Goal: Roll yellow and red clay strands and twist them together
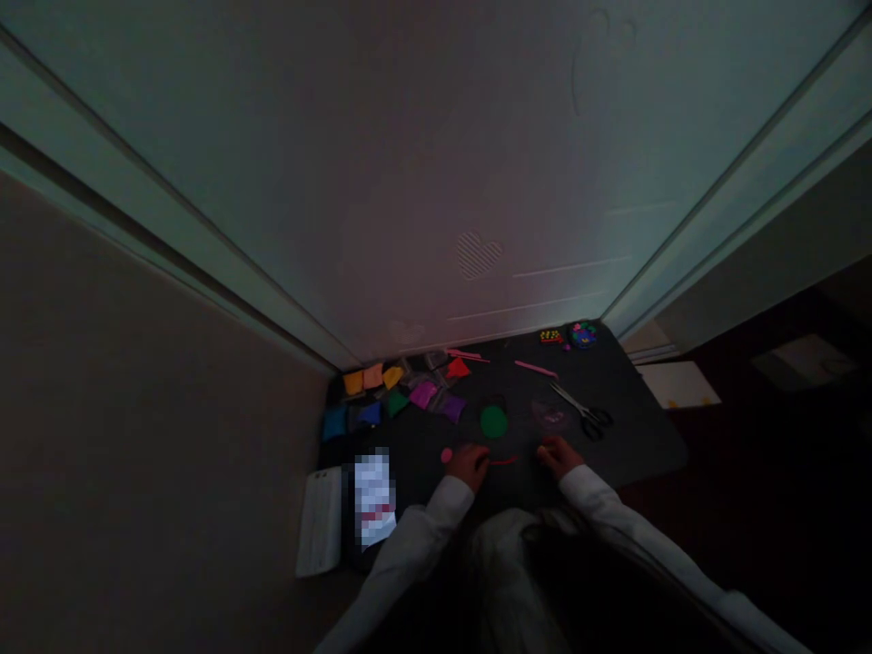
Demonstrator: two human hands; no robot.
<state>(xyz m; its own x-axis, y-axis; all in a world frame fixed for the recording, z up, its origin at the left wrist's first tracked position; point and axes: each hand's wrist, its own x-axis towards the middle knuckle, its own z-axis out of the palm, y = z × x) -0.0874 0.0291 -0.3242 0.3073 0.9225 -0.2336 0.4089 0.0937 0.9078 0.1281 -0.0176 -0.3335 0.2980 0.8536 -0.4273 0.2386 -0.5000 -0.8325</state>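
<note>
Head view: a dark grey bench (637,445) stands against a pale wall (381,182). The person's left hand (468,468) is positioned at the near edge, at the left end of a thin red strip (504,461) lying between the hands. Its fingers are bent; from here I cannot tell whether the left grip is clamped on the strip. The right hand (559,456) is set to the right, well apart from the left, fingers curled; whether that grip is together or holds anything, I cannot tell.

Just left of the left hand is a small round pink piece (447,455). Beyond the strip is a flat green disc (494,421); right of it, a clear packet with small pink pieces (550,417). Black-handled metal scissors (584,412) lie farther right, partly open. Coloured packets (423,393) occupy the far left; a lit screen (374,498) is at near left.
</note>
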